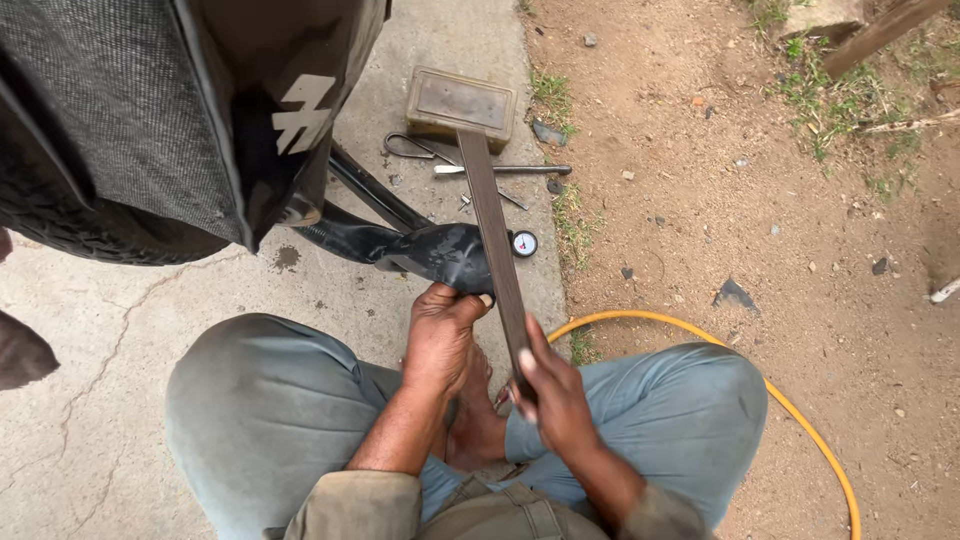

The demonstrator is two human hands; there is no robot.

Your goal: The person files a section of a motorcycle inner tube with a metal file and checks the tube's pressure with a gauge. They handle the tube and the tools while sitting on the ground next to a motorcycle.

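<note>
My left hand (440,330) grips the near end of a black rubber inner tube (440,250) that runs from under the tyre toward me. A long flat metal bar (490,220) slants from a brown rectangular block (460,103) down to my right hand (555,395), which is closed around its lower end. The bar crosses over the tube just beside my left thumb. Both hands sit above my bare foot (475,425), between my knees.
A large tyre with a dark mudflap (150,120) fills the upper left. Small tools (480,168) and a round pressure gauge (524,243) lie on the concrete. A yellow hose (800,420) curves over the dirt to the right.
</note>
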